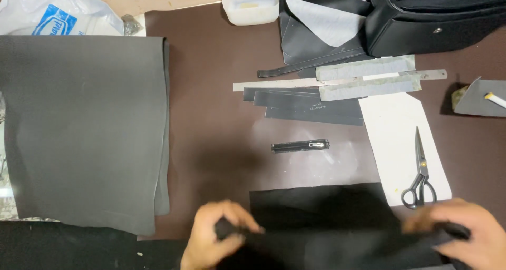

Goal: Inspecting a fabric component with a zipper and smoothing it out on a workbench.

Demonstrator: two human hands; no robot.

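Observation:
A piece of black fabric point(321, 212) lies at the near edge of the dark brown table point(211, 117). My left hand point(216, 236) pinches its left end, fingers closed on the cloth. My right hand point(464, 233) grips the right end the same way. The fabric stretches between both hands, its far part flat on the table. Black scissors point(420, 175) rest on a white paper pattern point(403, 143) just beyond my right hand. A short black zipper point(300, 145) lies alone beyond the fabric.
A large grey folded sheet point(84, 128) covers the left side. Dark cut strips point(311, 108), grey strips and a metal ruler point(284, 84) lie further back. A black bag point(432, 17), a white tub point(252, 4) and a plastic bag point(52, 12) line the far edge.

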